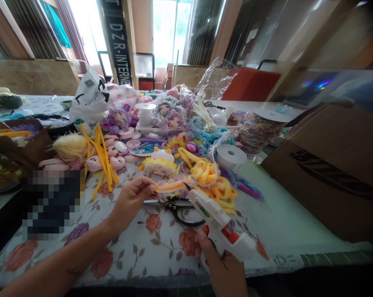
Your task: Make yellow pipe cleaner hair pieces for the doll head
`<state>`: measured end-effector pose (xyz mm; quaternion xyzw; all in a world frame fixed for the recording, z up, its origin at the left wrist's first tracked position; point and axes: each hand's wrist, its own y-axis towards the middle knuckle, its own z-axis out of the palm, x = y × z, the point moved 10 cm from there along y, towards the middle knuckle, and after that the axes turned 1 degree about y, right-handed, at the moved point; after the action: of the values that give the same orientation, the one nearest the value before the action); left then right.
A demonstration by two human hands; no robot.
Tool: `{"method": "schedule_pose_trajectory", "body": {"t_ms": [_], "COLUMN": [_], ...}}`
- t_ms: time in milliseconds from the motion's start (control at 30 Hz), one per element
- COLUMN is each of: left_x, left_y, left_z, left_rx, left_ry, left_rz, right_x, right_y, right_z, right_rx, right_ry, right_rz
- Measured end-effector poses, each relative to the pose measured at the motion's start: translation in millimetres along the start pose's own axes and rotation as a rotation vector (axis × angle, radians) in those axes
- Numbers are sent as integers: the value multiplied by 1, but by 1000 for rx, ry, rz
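Note:
My right hand (pixel 220 264) is wrapped round the grip of a white hot glue gun (pixel 211 214) with a red trigger. Its dark nozzle points up and left, at the far end of a yellow strip (pixel 171 187) edged with pale, fuzzy trim. Between thumb and fingers, my left hand (pixel 137 194) pinches the near end of this strip. Black-handled scissors (pixel 186 222) lie on the cloth beneath the strip, partly hidden by the glue gun. Just beyond sits a doll head (pixel 160 165) with yellow curly hair and a pale striped cap.
Yellow plush strips (pixel 205 173) and a white spool (pixel 232 156) lie behind the glue gun. Yellow strips (pixel 104 156) and several doll faces (pixel 116 162) are at left. A cardboard box (pixel 329 165) stands at right. Yarn and plastic bags are heaped at the back.

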<state>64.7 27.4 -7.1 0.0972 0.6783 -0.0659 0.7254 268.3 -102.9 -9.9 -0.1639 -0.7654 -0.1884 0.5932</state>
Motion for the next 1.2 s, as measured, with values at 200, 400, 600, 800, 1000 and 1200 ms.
{"method": "schedule_pose_trajectory", "body": {"t_ms": [200, 400, 600, 800, 1000, 1200], "left_x": [0, 1, 1, 2, 0, 5], "left_y": [0, 1, 1, 0, 1, 2], "left_z": [0, -1, -1, -1, 1, -3], "left_rx": [-1, -5, -12, -10, 19, -8], "left_ry": [-1, 0, -7, -14, -31, -46], "left_rz": [-5, -4, -6, -15, 13, -8], "right_x": [-13, -5, -21, -13, -24, -15], "right_y": [-2, -2, -2, -3, -1, -4], "right_z": [0, 7, -14, -3, -11, -6], "right_rx": [27, 67, -82, -18, -59, -27], "right_ry": [-60, 16, -130, -109, -100, 22], "right_rz": [1, -25, -6, -43, 42, 29]}}
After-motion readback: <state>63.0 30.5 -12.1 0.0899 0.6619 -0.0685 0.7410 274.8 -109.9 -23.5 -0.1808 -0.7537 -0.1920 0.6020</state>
